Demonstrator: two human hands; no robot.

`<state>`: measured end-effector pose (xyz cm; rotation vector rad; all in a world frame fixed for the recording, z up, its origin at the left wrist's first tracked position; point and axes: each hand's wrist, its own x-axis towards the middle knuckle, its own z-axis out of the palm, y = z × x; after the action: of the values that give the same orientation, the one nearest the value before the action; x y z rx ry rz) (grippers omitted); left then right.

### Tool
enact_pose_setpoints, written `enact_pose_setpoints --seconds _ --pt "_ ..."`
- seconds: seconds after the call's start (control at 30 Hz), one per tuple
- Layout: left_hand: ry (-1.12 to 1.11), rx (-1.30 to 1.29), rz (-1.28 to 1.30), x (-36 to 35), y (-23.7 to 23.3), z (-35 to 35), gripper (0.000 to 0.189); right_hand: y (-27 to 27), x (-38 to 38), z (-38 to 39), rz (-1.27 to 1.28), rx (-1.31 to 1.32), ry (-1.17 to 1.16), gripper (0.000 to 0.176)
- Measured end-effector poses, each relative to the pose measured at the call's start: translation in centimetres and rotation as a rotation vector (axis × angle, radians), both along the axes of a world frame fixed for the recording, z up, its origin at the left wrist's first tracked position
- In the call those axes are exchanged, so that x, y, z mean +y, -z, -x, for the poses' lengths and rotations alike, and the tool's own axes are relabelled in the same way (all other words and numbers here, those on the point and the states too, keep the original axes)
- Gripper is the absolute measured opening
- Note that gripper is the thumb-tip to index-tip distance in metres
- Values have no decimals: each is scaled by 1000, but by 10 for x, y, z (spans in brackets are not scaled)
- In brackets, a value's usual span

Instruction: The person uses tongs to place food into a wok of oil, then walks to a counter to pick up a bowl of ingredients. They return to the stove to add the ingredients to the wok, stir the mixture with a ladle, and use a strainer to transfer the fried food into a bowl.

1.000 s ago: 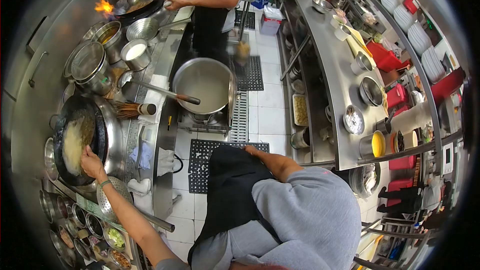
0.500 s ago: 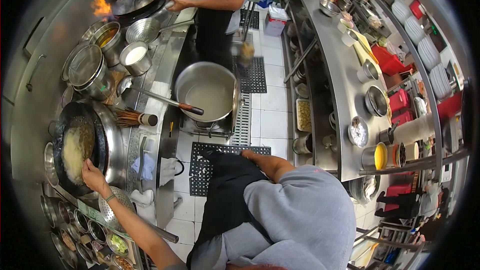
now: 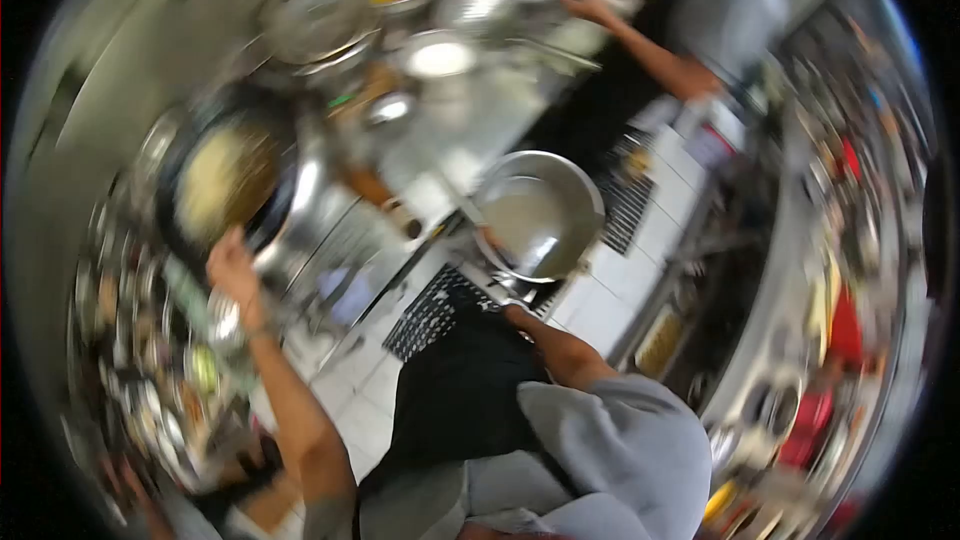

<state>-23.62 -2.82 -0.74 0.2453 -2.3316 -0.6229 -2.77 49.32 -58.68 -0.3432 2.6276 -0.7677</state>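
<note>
One round black wok (image 3: 285, 190), at 10 o'clock in the view, contains one pale, flat food mass (image 3: 210, 185), long axis about 1 to 7 o'clock; one large round steel pot (image 3: 590, 208) stands at its 3 o'clock. Two hands: left hand (image 3: 235, 275) at the wok's 6 o'clock rim, fingers narrow, grip indeterminable through blur; right hand (image 3: 515, 314) near the pot's 7 o'clock side, opening indeterminable.

White floor tiles (image 3: 605, 295) (blurred).
</note>
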Motion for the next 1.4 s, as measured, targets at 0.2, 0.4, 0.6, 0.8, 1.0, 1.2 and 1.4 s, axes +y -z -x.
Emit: enact_pose_setpoints --seconds 0.2,0.4,0.6,0.8,1.0,1.2,1.4 --pt "3 -137 -31 10 -24 -3 20 -78 25 22 -194 -77 -614 29" --pt "-37 -363 -62 10 -42 -5 38 -113 28 36 -216 20 -664 31" --pt "56 -268 -22 7 -47 -8 39 -69 16 54 301 -78 -309 32" --pt "28 -184 12 15 -43 -15 30 -273 -78 85 45 -367 -421 39" --pt "9 -158 -11 17 -33 -13 28 -500 -148 157 659 -708 -246 29" --pt "15 -139 25 16 -33 -11 29 -575 -169 311 1453 -483 497 42" --pt "-10 -127 12 21 -36 -14 32 -596 -212 399 1612 -884 369 29"
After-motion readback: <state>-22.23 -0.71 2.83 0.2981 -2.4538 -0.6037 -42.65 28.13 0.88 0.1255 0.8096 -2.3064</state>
